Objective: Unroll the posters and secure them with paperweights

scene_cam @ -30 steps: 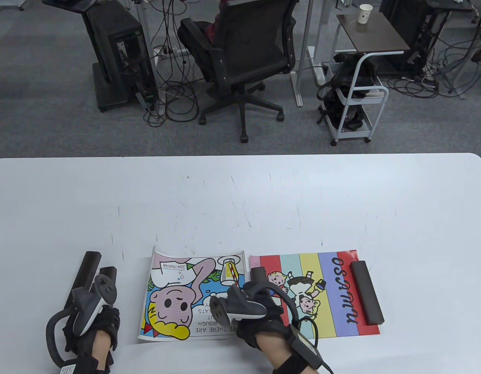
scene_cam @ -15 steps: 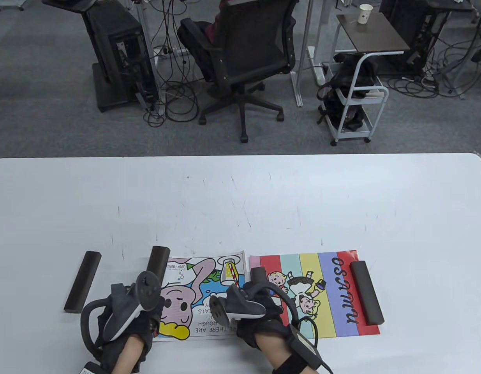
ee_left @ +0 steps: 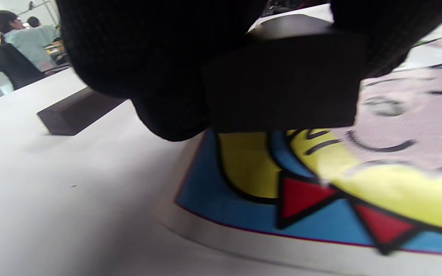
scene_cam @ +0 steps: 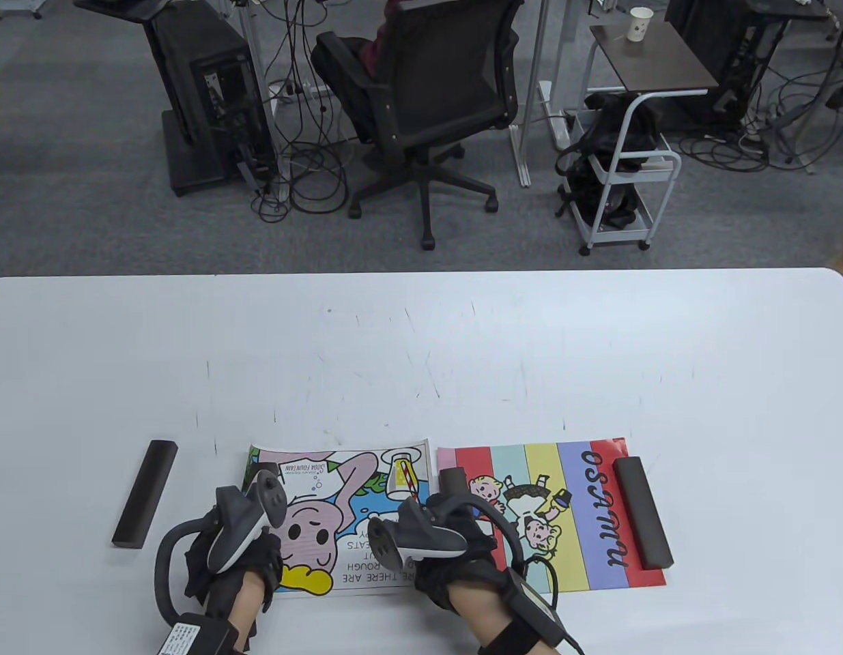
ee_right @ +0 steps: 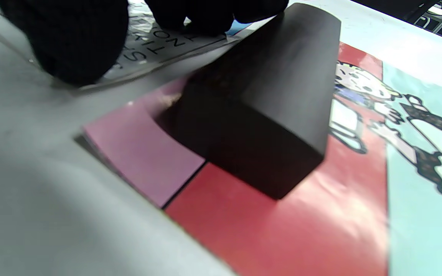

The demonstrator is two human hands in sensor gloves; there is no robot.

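The cartoon poster (scene_cam: pixel 346 505) lies unrolled at the table's near edge. My left hand (scene_cam: pixel 247 556) is over its left edge and grips a dark paperweight (ee_left: pixel 282 80) just above the paper; the tracker hides this weight in the table view. My right hand (scene_cam: pixel 455 546) presses on the poster's right edge, fingertips (ee_right: pixel 71 42) on the paper. The striped poster (scene_cam: pixel 564 518) lies flat to the right with one paperweight (scene_cam: pixel 452 477) on its left edge, seen close in the right wrist view (ee_right: pixel 259 115), and another (scene_cam: pixel 643 512) on its right edge.
A spare dark paperweight (scene_cam: pixel 145 501) lies on the white table (scene_cam: pixel 421 341) left of the cartoon poster; it also shows in the left wrist view (ee_left: pixel 79 111). An office chair (scene_cam: pixel 428 102) and a cart (scene_cam: pixel 626 177) stand beyond the far edge.
My left hand lifted one of the two paperweights at the left and carried it right onto the cartoon poster's left edge. The right hand has not moved.
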